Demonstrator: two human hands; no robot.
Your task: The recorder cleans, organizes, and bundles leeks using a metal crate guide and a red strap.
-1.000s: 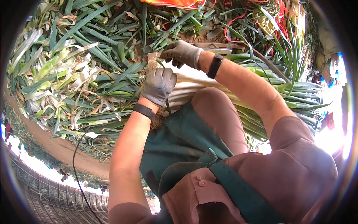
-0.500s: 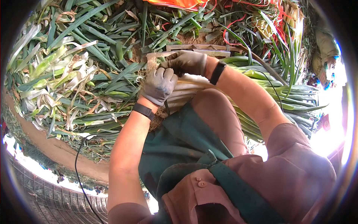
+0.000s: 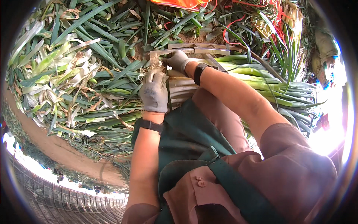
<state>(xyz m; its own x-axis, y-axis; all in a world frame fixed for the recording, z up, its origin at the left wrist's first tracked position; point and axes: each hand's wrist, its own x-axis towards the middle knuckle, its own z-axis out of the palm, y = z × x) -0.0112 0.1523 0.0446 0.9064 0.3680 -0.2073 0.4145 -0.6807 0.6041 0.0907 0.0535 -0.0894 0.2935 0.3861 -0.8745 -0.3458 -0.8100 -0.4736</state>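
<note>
The leek bundle (image 3: 257, 72) is lying crosswise, roots leftward beside the left hand (image 3: 154, 92); the right hand (image 3: 178, 61) is resting near the frame's (image 3: 212, 51) left end; fingers part-curled, holds unclear.

Bright light flooded in strongest between three and four o'clock, where glare burned to pure white and hazed the shoulder of the brown shirt (image 3: 298, 168). The leafy stalks (image 3: 270, 86) toward two o'clock were brightly lit and fairly sharp. Black vignetting swallowed the corners; at seven o'clock the ribbed surface (image 3: 74, 205) bowed with fisheye distortion.
</note>
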